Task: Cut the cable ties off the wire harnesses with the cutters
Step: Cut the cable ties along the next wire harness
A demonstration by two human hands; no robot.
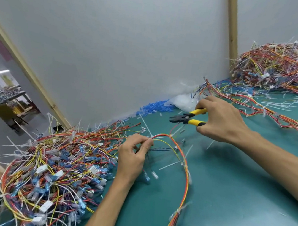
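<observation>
Left hand [131, 158] pinches one end of a wire harness [162, 135] between thumb and curled fingertips, holding it just above the green counter [229, 181]. On my feed the right hand [220, 119] grips the cutters [188, 118] by their yellow handles, the dark jaws pointing left. They hover a little above the top of the arch the harness makes, apart from it as far as I can tell. From the left hand the harness rises, bends over, then runs down toward the near edge of the counter. It is a thin bundle of red, orange and yellow wires, with a few dark strands hanging loose below the fingers. A white cable tie [185, 165] wraps it partway down, its tail sticking out sideways, and another [178, 210] sits lower. Beside the left hand lies a tangled pile of harnesses [55, 158] with blue and white connectors. A second pile [279, 68] sits at the far right.
</observation>
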